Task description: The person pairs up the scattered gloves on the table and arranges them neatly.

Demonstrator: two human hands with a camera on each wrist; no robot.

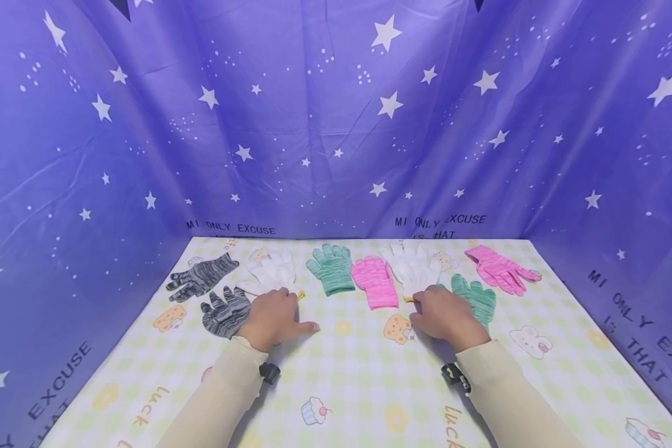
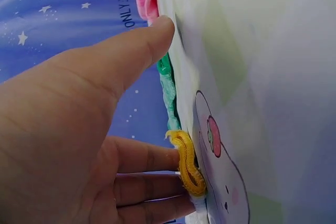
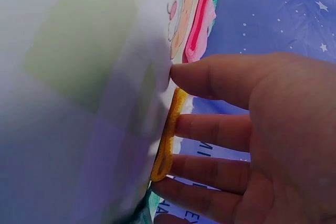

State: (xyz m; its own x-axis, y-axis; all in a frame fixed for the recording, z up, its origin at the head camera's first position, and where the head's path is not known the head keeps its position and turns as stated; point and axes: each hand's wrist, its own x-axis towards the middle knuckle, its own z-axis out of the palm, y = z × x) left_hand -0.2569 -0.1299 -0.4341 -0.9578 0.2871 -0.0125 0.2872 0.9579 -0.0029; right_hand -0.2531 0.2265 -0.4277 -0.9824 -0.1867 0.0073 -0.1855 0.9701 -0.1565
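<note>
My left hand (image 1: 274,318) rests its fingers on the yellow-edged cuff (image 2: 190,166) of a white knit glove (image 1: 271,269), thumb spread out to the side. In the left wrist view, the fingers lie straight behind that cuff. A second white glove (image 1: 415,264) lies to the right, and my right hand (image 1: 447,316) touches its yellow cuff (image 3: 169,137) with extended fingers. The right thumb points at the tablecloth beside the cuff, apart from the fingers. A grey-black glove (image 1: 226,313) lies beside the left hand; a green glove (image 1: 478,298) is partly hidden by the right.
Between the hands lie another green glove (image 1: 331,267) and a pink glove (image 1: 375,281). A second grey-black glove (image 1: 204,277) is at the far left, another pink glove (image 1: 498,267) at the far right. A starry purple curtain (image 1: 325,124) surrounds the checked tablecloth (image 1: 358,379).
</note>
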